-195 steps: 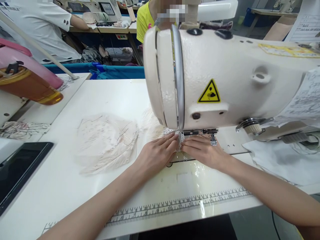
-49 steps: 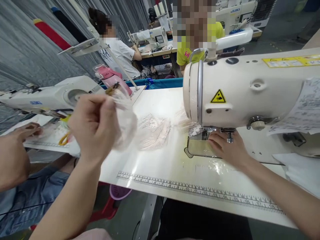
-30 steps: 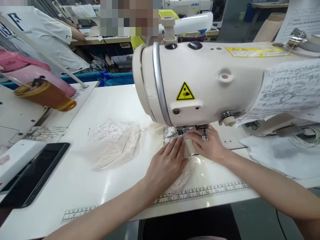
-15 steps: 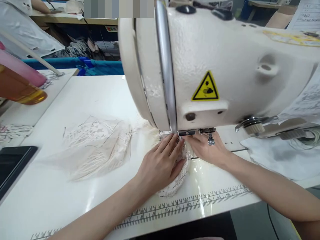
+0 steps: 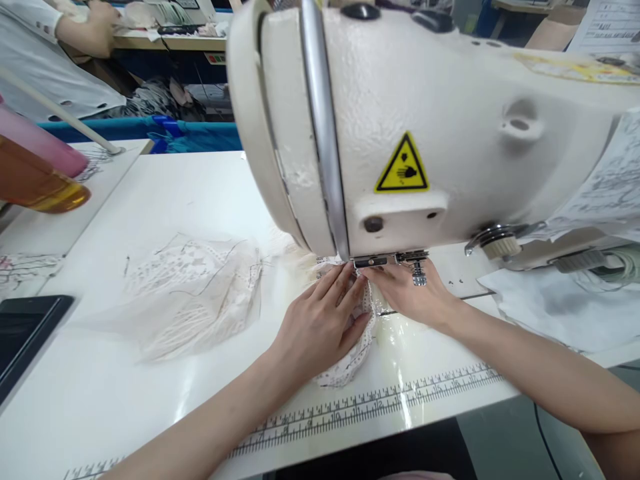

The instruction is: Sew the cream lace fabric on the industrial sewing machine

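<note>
A white lace piece [image 5: 350, 365] lies under the needle area of a sewing machine [image 5: 400, 93]. My left hand [image 5: 320, 320] rests flat on this lace, fingers stretched toward the needle and thumb out to the side. On the other side of the needle area, my right hand [image 5: 413, 290] reaches in at the lace's right edge. Its fingertips are largely hidden behind the metal attachment [image 5: 390, 260] and the machine head, so their grip cannot be made out. More sheer lace fabric [image 5: 200, 293] with loose threads lies to the left on the white table.
A printed ruler [image 5: 350, 417] runs along the table's front edge. A dark phone-like device [image 5: 30, 333] lies at left, below an amber bottle [image 5: 40, 183] and a pink one [image 5: 45, 143]. White cloth [image 5: 545, 310] lies at right. Another person's arm [image 5: 90, 33] shows behind.
The view has shifted slightly, moving the machine a little left and up in the picture. Both hands keep nearly the same places at the lace. The other person's arm has come further into view.
</note>
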`<state>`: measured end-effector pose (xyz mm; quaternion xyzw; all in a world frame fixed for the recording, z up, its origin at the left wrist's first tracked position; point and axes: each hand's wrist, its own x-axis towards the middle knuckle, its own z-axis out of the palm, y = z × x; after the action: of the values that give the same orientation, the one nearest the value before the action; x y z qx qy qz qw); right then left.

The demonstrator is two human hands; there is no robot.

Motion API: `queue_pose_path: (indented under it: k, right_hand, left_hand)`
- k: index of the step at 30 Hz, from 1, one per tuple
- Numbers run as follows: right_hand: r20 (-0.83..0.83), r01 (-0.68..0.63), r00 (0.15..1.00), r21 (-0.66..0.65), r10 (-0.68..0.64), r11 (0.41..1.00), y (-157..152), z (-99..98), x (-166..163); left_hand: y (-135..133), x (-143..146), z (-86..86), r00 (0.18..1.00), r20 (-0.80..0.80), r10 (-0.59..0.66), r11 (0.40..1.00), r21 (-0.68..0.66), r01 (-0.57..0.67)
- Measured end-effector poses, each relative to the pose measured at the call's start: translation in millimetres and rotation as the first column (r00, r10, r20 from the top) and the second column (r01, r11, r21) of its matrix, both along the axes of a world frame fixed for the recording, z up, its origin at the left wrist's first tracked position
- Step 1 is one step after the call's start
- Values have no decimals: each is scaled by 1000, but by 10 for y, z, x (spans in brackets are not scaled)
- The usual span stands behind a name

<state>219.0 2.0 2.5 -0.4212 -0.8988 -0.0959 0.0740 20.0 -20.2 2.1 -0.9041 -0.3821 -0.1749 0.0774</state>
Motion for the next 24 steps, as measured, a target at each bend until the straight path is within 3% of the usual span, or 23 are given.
queue_pose_path:
  k: [6, 15, 18, 21, 24]
  right_hand:
    - [26, -1, 1000, 58, 0, 998, 22, -50, 8]
    - [-53, -73, 995, 180, 84, 981, 82, -168, 49]
    - [-147, -78, 983, 230, 113, 970, 110, -135, 28]
    - [-248, -126, 946, 307, 207, 943, 111, -68, 13]
    - [-245, -250, 906, 348, 345, 904, 92, -32, 39]
  left_hand:
    - [-2, 1, -5, 1000, -5, 3, 1000, 8, -3]
    - [5, -6, -15, 1000, -10, 20, 999, -25, -21]
    - [20, -2, -27, 1000, -9, 15, 1000, -12, -15]
    - [16, 15, 24, 1000, -5, -6, 1000, 3, 6]
    - [-55, 20, 174, 998, 4, -57, 997, 53, 56]
